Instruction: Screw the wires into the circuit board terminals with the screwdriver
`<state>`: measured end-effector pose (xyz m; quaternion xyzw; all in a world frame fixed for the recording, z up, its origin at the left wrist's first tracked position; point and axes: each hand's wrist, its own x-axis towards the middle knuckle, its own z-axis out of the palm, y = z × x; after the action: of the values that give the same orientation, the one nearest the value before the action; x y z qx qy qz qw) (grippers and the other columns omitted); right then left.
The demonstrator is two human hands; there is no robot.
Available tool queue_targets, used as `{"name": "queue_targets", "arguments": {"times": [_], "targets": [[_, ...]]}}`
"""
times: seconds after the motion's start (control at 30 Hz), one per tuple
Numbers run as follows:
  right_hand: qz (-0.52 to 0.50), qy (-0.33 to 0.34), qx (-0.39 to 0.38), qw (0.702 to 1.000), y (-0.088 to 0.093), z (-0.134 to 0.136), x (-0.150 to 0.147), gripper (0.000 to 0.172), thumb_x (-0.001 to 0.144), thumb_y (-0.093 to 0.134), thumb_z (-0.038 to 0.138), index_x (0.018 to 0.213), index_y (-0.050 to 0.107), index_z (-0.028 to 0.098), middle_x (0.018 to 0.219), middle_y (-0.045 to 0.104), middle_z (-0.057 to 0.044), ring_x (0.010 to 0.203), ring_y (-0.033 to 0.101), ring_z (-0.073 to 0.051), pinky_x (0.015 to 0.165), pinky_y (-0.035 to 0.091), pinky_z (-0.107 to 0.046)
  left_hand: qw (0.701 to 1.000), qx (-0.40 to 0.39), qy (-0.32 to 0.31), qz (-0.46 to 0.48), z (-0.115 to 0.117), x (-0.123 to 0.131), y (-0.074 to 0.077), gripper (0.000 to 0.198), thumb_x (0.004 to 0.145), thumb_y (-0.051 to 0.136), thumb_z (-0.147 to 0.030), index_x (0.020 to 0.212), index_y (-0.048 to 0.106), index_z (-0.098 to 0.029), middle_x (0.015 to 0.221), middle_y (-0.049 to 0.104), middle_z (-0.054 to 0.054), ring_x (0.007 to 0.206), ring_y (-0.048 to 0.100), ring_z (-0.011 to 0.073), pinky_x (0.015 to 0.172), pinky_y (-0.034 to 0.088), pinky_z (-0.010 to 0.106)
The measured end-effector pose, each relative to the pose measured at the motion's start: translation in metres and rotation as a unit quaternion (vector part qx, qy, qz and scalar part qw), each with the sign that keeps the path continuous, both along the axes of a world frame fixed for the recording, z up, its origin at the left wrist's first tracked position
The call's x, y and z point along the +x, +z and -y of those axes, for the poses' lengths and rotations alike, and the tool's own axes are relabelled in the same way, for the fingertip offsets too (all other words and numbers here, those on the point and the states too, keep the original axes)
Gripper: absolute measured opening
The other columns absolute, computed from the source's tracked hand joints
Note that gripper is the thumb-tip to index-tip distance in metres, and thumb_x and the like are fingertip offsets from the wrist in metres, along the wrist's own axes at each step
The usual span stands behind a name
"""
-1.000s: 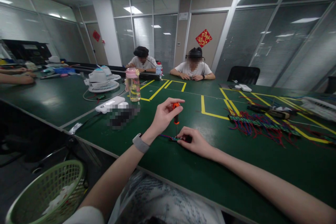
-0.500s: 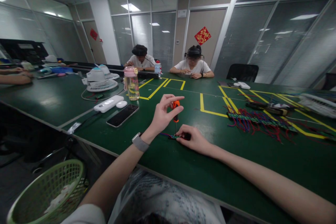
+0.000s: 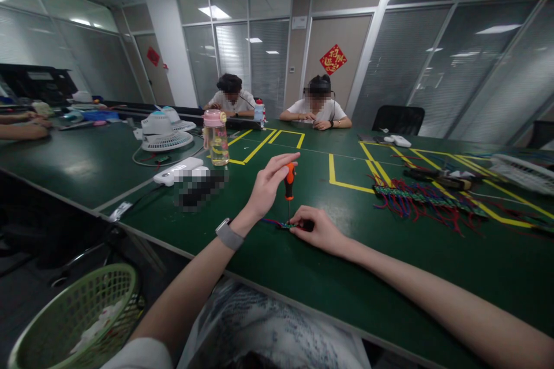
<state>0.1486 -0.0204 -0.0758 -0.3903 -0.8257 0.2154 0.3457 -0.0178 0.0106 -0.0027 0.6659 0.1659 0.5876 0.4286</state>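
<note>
A screwdriver (image 3: 289, 185) with an orange and black handle stands upright, its thin shaft pointing down at a small green circuit board (image 3: 284, 225) on the table. My left hand (image 3: 269, 183) is at the top of the handle, its long fingers stretched together across it and the thumb against its side. Close to the tip, my right hand (image 3: 318, 228) pinches the board's right end between thumb and fingers, resting on the tabletop. Red and blue wires (image 3: 270, 221) run out leftward from the board. Exactly where the tip meets the board is too small to tell.
Left of my hands are a blurred dark patch (image 3: 201, 190), a white power strip (image 3: 179, 171), a drink bottle (image 3: 215, 138) and white fans (image 3: 167, 131). Wired circuit boards (image 3: 426, 199) lie in a row at right. Two people sit opposite. A green basket (image 3: 82, 300) stands below the table edge.
My left hand's fingers have closed together and shifted slightly across the screwdriver handle, showing more of it. My right hand stays on the circuit board.
</note>
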Motion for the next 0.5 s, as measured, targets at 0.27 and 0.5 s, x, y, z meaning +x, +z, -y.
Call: {"name": "queue_targets", "arguments": {"times": [0.27,0.5], "targets": [[-0.006,-0.02,-0.013,1.0,0.0045,0.0034,-0.0022,0.009,0.073,0.065,0.014,0.081,0.064,0.016,0.072,0.061,-0.001,0.064,0.056,-0.013,0.059,0.046,-0.025,0.998,0.02,0.051,-0.027,0.0033,0.0,0.0016,0.026,0.079,0.066,-0.029,0.103,0.069,-0.019,0.102,0.061,0.006,0.087,0.06,0.014,0.072,0.052,0.023],[-0.004,-0.024,-0.011,1.0,0.0055,0.0044,-0.0035,0.009,0.071,0.067,0.012,0.077,0.062,0.017,0.071,0.059,0.0,0.063,0.054,-0.012,0.058,0.044,-0.024,0.998,-0.039,-0.047,0.011,0.0032,0.0016,0.0,0.037,0.087,0.054,-0.032,0.121,0.059,-0.019,0.105,0.064,0.008,0.085,0.064,0.0173,0.073,0.055,0.031]]}}
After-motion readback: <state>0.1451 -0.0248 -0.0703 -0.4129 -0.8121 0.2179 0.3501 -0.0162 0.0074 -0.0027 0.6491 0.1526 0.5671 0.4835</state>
